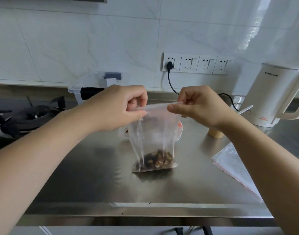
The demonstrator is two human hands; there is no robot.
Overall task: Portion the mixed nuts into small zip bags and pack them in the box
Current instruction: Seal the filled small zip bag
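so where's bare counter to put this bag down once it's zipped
Bare steel runs along the counter front edge, left of the nut bag up to the stove. Right is crowded: spare zip bags, cup, kettle. Behind sit the box and an orange packet.

Counter [94,175] front-left: open steel. Rear edge blocked: clear box [87,89] left, kettle [270,97] right w/ cord [172,85]. Flat bags [230,163] occupy right edge.

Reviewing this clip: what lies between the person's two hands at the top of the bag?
In the head view, only the zip bag's closure strip spans between the left hand and right hand, each pinching one end.
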